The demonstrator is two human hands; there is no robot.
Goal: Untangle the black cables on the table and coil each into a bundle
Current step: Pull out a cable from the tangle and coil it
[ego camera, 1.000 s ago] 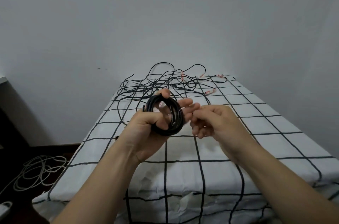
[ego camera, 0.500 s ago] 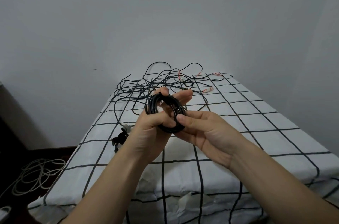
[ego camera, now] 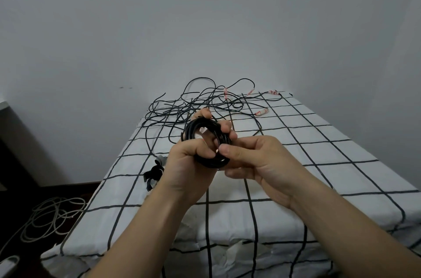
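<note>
**Coil held up, both hands on it**

Left hand (ego camera: 186,163) gripped the coiled black cable bundle (ego camera: 211,162), fingers curled round the loop, above the checked table (ego camera: 319,152). Right hand (ego camera: 257,159) pinched the coil's near edge, thumb on top. The black cable tangle (ego camera: 196,104) lay at the table's far end.

Dim, even, cool light; soft shadow darkens the floor (ego camera: 13,186) at lower left; wide-angle bending at the edges; focus sharp, no glare.
</note>
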